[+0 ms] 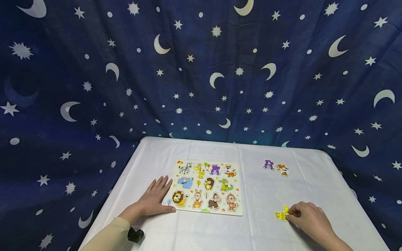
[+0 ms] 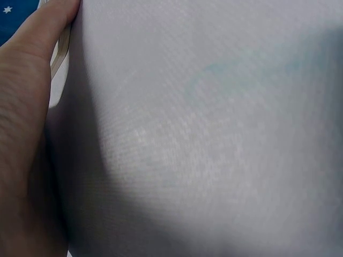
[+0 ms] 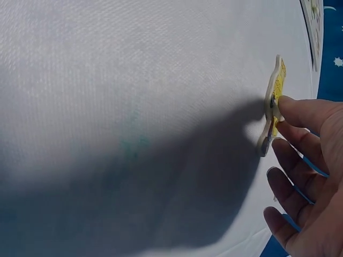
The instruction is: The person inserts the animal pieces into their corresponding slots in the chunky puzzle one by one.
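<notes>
In the head view my right hand pinches a yellow giraffe puzzle piece at the right of the table. The right wrist view shows the same piece edge-on, thumb and index finger at its knob, with the other fingers loosely bent. A wooden animal puzzle board lies left of it, covered in animal figures such as a lion, an elephant and a crocodile. Fingers spread, my left hand rests at the board's left edge, thumb along its lower left corner. In the left wrist view only part of this hand shows.
Two loose puzzle pieces, a purple hippo and an orange-and-white tiger, lie at the back right of the white-covered table. Behind the table hangs a dark blue curtain with moons and stars.
</notes>
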Demonstrator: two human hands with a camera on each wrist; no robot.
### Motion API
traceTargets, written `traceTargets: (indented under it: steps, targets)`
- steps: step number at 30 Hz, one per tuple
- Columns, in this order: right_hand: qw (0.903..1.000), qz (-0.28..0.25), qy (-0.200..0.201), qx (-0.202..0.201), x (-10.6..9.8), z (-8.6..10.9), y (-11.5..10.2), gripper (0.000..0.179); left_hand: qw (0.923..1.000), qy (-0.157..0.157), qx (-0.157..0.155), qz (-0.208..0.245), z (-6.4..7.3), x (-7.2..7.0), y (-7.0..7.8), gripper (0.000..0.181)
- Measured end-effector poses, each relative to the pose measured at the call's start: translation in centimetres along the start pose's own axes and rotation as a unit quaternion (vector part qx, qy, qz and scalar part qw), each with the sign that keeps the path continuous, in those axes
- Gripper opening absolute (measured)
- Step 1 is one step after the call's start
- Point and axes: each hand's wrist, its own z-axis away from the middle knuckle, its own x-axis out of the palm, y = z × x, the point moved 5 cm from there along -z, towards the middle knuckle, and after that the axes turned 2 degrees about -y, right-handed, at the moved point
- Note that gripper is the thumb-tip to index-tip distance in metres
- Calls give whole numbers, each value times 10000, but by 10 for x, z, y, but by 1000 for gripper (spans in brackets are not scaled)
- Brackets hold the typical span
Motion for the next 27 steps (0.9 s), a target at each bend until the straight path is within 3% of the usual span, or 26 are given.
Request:
traceTargets:
  steps: [6, 18, 27]
  targets:
    - [9999, 34, -34, 117, 3, 0, 3, 20, 9999, 88, 123, 83, 0, 0, 1, 117]
    - [9998, 122, 141, 54, 4, 3, 3, 23, 9999, 75, 53, 61, 0, -2, 2, 117]
    - [9995, 209, 212, 75, 4, 3, 0, 21, 9992, -310, -150, -221, -1, -6, 5, 118]
